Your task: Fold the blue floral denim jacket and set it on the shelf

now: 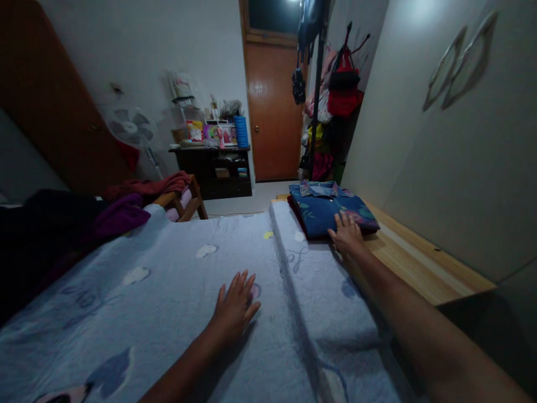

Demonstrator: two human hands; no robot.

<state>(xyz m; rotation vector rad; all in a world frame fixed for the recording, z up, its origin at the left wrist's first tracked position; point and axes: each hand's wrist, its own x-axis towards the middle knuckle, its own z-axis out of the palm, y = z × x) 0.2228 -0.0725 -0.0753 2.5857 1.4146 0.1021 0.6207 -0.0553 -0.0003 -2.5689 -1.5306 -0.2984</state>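
A folded blue shirt (321,215) with a flower print and its collar on top lies at the far right of the bed. It rests on at least one dark red folded garment, whose edge shows at its left side. My right hand (348,232) touches the front part of the shirt, fingers spread. My left hand (235,302) is over the light blue bedsheet (168,302), fingers apart and holding nothing. Whether its palm touches the sheet, I cannot tell.
Dark and purple clothes (121,221) are heaped at the left. A wooden board (415,263) runs along the bed's right side beside a pale cabinet (461,168). Beyond stand a fan (130,126), a dark low shelf (210,168) and a wooden door (274,112).
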